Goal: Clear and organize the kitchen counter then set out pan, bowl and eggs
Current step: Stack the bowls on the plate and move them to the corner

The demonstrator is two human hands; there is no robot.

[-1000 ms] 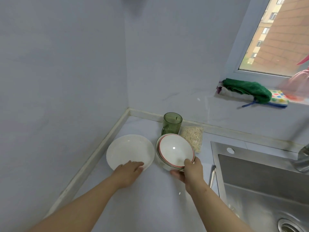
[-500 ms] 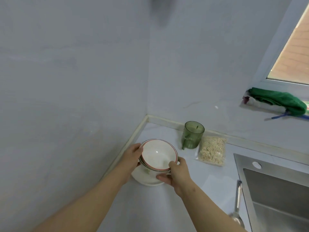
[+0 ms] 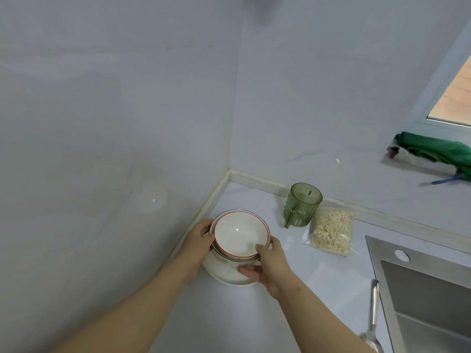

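bowls: two nested bowls (image 3: 240, 235), red rim over green rim, in the back left corner of the desk (image 3: 229, 319), above a white plate (image 3: 224, 275)
left hand (image 3: 200, 238): fingers curled round the stack's left rim
right hand (image 3: 271, 263): thumb on the near rim, fingers wrapped under the side
contact: the stack seems to sit on the plate, though it is hard to tell
right of bowls: upright green cup (image 3: 302, 205), with a bag of oats (image 3: 332, 231) just beside it
far right: sink (image 3: 420, 289), with a metal handle (image 3: 373, 309) lying along its edge
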